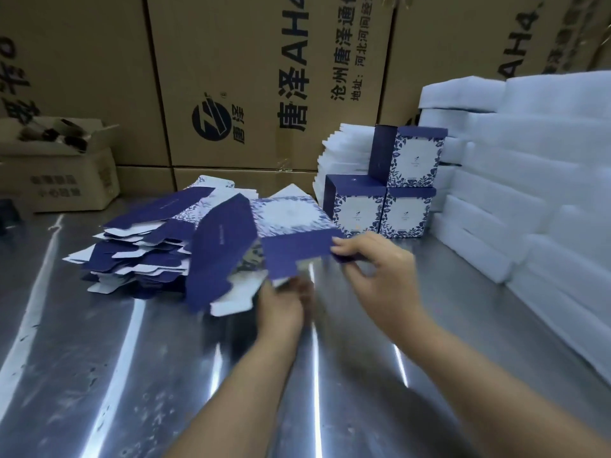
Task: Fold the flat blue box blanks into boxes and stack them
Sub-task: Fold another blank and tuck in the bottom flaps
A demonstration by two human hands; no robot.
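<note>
Above a metal desk (99, 358), both hands hold a half-opened blue blank (291, 226). The blurred left hand (281, 307) grips its lower edge with curled fingers, and the right hand (373, 269) pinches a side flap. A pile (142, 256) of flat blanks lies to the left, and three folded boxes (406, 214) stand stacked behind.

The left hand (281, 305) is smeared by motion, and its fingertips are hidden behind the lower flap of the half-opened blank (228, 246), itself blurred, so its grip cannot be read. That blank covers the near right part of the pile of flat blanks (142, 249). The print on the folded boxes (406, 213) is too small to read. The foam stacks (545, 193) run off the right edge; the open carton (59, 180) at left holds dark things, perhaps brushes.
</note>
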